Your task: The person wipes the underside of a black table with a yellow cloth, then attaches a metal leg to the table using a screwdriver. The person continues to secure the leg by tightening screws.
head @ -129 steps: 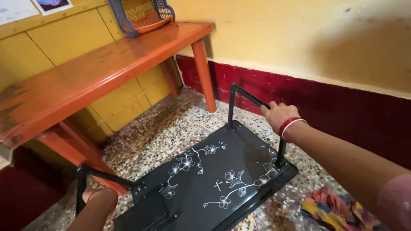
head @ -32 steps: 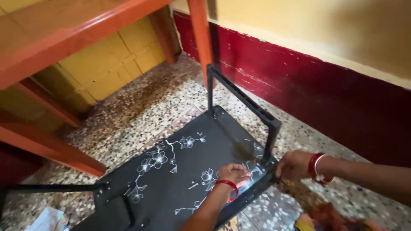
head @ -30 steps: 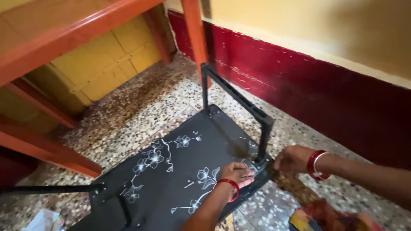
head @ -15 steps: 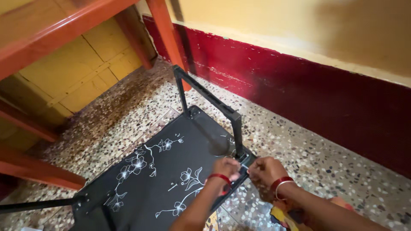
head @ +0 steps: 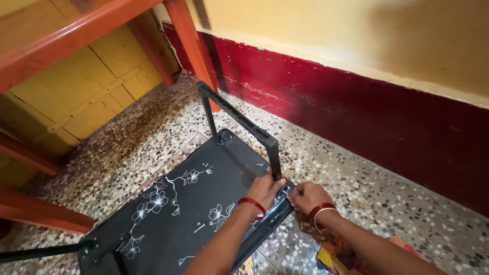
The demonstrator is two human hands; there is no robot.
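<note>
My left hand (head: 265,189) and right hand (head: 307,196) crowd the near corner of the black folding table (head: 183,214), just under its upright leg frame (head: 239,125); that bar blocks a straight pass across the end. Beyond it, speckled floor (head: 356,178) lies open up to the red wall (head: 356,122). The orange bench leg (head: 191,48) closes the far side.
</note>
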